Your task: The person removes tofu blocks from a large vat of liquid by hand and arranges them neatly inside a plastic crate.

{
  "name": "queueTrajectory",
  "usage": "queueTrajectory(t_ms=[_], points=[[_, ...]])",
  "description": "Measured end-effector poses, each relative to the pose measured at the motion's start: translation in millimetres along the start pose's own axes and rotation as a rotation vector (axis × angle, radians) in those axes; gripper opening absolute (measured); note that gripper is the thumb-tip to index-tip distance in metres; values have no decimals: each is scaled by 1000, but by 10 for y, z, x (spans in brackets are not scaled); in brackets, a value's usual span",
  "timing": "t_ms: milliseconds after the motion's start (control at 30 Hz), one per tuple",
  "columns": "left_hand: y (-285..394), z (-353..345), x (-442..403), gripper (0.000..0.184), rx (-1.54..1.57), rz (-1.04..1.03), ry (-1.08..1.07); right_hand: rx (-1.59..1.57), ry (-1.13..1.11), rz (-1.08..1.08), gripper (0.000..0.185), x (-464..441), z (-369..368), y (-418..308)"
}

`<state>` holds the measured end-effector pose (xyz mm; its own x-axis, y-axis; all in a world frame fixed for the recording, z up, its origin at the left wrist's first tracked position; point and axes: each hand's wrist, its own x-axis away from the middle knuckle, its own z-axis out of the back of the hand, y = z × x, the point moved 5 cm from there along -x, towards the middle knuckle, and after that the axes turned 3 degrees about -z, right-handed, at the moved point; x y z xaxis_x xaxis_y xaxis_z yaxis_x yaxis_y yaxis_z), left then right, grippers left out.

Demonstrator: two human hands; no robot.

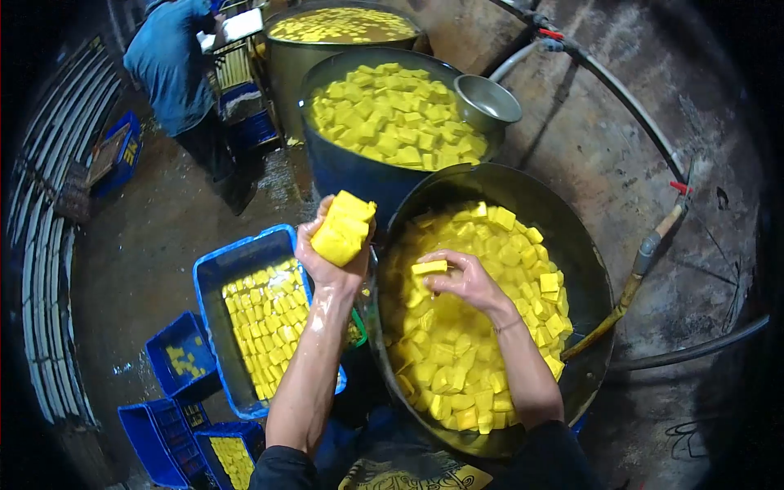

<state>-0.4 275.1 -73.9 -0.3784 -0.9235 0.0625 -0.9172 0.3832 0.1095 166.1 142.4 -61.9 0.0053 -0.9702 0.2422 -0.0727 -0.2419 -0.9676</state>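
My left hand (336, 273) is raised between the blue crate and the near vat, its fingers wrapped round a stack of yellow tofu blocks (347, 227). Over the near vat (590, 302), my right hand (472, 282) pinches one yellow tofu block (429, 267) between thumb and fingers. Below it, many loose tofu blocks (457, 359) lie in cloudy yellow liquid, some breaking the surface. To the left of my left forearm, a large blue crate (214, 327) holds tofu blocks set in close rows.
Behind the near vat stand a second vat (313, 143) heaped with tofu and a third vat (286, 69). A metal bowl (488, 100) rests on the second vat's rim. Smaller blue crates (155, 441) stand lower left. A hose (629, 298) reaches the near vat. A person (173, 69) works upper left.
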Motion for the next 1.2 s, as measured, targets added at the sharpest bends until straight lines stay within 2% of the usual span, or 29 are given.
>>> queueTrajectory(t_ms=[100,133,200,233,267,333,400,433,467,533,600,633,667,700,733,767,800,833,867,900,933,967,1000,1033,1067,1100,1133,1200], points=[[232,611,238,39,-50,12,123,326,-40,200,34,70,-945,-542],[287,762,382,39,-88,17,207,405,-71,180,33,69,-1237,-648],[361,1056,601,40,-23,70,126,799,-86,262,40,-58,-1699,-622],[408,1156,748,40,-11,83,153,975,-23,388,48,-139,-1867,-471],[495,1171,886,39,3,97,181,1082,41,313,60,-231,-2049,-410],[744,1183,1110,44,-12,144,146,1164,197,397,78,-332,-2322,-251],[940,1268,1318,59,90,232,185,1019,-20,233,90,-507,-2562,201],[1056,1420,1385,67,128,231,210,959,-164,70,83,-572,-2700,462],[1172,1571,1451,76,165,228,235,953,-175,55,83,-642,-2770,608],[1471,1957,1682,79,-22,223,664,623,-438,-244,71,-783,-2952,1075],[1598,2493,1808,76,-66,237,691,348,-399,-502,61,-882,-3016,1753],[1639,2835,1855,75,-148,325,612,244,-300,-497,57,-953,-2987,2323],[1673,3124,1929,74,-230,416,533,238,-306,-507,57,-962,-3056,2594],[1751,3370,1996,71,-413,412,594,504,-284,-612,58,-955,-3054,2834],[1876,3813,2189,66,-879,672,766,776,-255,-710,59,-939,-3032,3052],[1866,3672,2212,64,-987,663,753,969,-145,-818,65,-871,-3080,3286],[1706,4997,2402,65,-1252,693,537,1157,-23,-925,71,-734,-3150,3562],[1681,4974,2467,67,-1435,707,516,1172,-31,-993,79,-614,-3130,4127],[1653,4872,2428,69,-1620,711,482,1282,-46,-1005,78,-553,-3189,4123],[1625,4834,2360,69,-1629,718,442,1226,-74,-1035,77,-598,-3179,4081],[1611,4852,2394,72,-1441,864,565,1162,-95,-1075,76,-567,-3134,4028],[1587,4879,2422,74,-1251,1006,677,1056,-168,-1007,78,-601,-3048,4126],[1535,5298,2438,83,-1216,935,550,979,-136,-886,81,-602,-2942,3994],[1526,4943,2352,81,-1213,910,573,902,-116,-766,84,-598,-2837,3854],[1523,4589,2278,79,-1208,881,600,783,-70,-553,82,-535,-2781,3377],[1503,4441,2115,72,-1369,810,578,666,4,-352,71,-447,-2726,3044],[1464,4186,1891,66,-1593,583,550,597,79,-124,56,-256,-2692,2179],[1291,2985,1450,55,-1747,-4,399,434,198,152,40,199,-2500,798]])
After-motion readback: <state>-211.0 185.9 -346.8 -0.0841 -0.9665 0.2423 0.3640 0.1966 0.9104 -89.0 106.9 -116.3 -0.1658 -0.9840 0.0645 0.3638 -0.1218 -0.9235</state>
